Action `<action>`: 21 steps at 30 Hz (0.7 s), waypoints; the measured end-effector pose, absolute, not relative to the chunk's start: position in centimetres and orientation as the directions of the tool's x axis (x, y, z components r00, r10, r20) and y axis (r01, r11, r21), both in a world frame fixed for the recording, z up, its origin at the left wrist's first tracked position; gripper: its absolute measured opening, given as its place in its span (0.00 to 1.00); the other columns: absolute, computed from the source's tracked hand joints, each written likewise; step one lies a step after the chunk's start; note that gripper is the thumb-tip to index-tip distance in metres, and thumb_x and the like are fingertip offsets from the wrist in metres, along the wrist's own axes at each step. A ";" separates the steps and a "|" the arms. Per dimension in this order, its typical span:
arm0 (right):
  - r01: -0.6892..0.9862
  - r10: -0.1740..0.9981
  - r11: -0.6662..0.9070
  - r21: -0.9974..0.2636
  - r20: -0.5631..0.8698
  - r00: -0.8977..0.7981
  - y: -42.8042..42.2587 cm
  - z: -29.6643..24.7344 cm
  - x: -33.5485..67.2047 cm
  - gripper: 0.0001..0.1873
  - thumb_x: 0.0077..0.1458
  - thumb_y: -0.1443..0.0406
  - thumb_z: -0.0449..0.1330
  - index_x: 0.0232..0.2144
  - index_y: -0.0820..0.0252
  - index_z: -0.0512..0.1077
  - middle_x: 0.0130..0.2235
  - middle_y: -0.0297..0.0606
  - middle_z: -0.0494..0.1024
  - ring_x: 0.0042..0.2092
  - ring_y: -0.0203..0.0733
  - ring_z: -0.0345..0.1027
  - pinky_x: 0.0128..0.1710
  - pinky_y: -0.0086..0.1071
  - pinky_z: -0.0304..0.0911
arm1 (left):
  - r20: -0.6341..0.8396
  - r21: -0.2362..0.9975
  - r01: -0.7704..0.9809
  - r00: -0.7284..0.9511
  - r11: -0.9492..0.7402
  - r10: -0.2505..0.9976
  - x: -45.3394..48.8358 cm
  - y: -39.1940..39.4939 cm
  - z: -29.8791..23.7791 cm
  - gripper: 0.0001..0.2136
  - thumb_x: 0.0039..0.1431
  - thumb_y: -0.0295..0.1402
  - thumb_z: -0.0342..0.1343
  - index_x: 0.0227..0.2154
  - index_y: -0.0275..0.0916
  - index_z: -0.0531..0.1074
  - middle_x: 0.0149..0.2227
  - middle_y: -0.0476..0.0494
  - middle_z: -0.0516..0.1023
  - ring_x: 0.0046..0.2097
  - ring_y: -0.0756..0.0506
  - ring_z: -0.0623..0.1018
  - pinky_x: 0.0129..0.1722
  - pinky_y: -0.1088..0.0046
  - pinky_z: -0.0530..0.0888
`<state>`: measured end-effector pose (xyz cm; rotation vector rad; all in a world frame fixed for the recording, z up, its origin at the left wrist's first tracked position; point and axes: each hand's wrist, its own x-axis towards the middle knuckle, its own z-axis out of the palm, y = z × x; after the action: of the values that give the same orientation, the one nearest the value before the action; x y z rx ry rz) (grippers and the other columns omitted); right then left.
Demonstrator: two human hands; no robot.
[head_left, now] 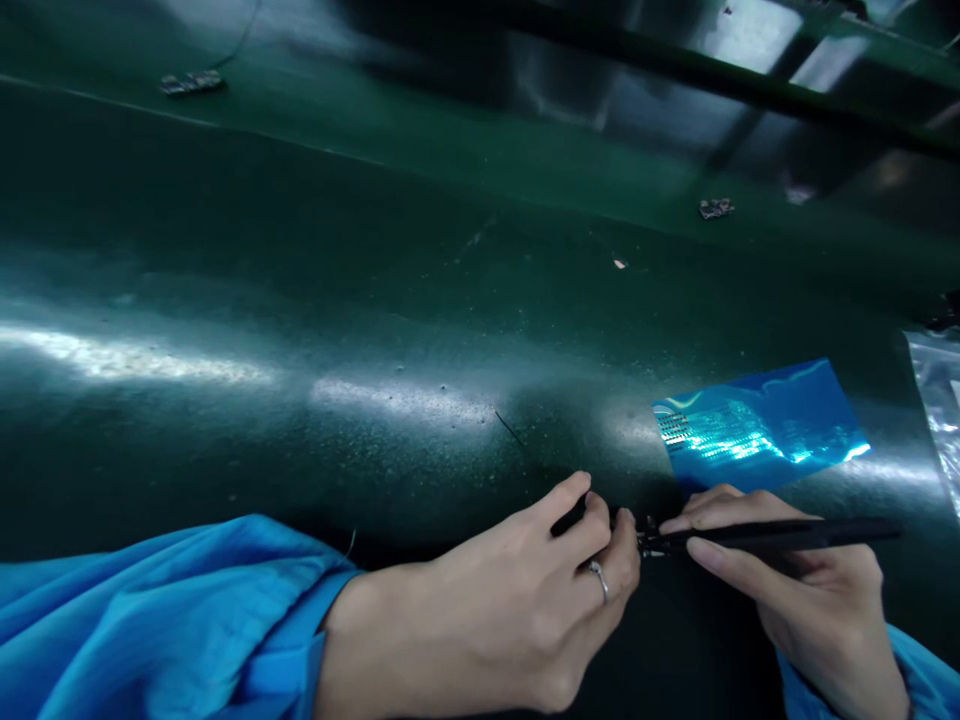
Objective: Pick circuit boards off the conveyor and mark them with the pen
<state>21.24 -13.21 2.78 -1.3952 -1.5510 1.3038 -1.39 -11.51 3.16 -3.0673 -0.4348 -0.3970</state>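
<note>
My left hand (517,590), in a blue sleeve and with a ring on one finger, is curled with thumb and fingers pinched on a small dark part (571,520) that I cannot make out. My right hand (795,590) grips a slim black pen-like tool (780,535), its metal tip pointing left toward the left fingertips. Both hands rest low on the dark green work surface (375,350). A shiny blue film sheet (757,425) with rows of tiny parts lies just beyond the right hand.
A clear plastic bag (941,400) lies at the right edge. Two small circuit boards sit far off, one (191,82) at top left, another (716,208) at upper right. A thin dark wire bit (510,428) lies on the mat.
</note>
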 end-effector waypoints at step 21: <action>0.252 0.959 -0.118 -0.960 -0.176 -0.223 -13.3 2.7 21.3 0.04 0.53 0.67 0.63 0.32 0.52 0.77 0.32 0.33 0.78 0.37 0.40 0.71 0.38 0.27 0.68 | 0.270 0.049 0.295 0.916 -0.954 0.297 -1.4 -11.7 3.1 0.17 0.60 0.22 0.43 0.48 0.31 0.71 0.46 0.35 0.72 0.45 0.40 0.73 0.49 0.57 0.70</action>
<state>21.26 -13.30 2.72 -1.3765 -1.5002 1.3851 -1.41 -11.68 3.08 -3.0820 -0.4759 -0.4360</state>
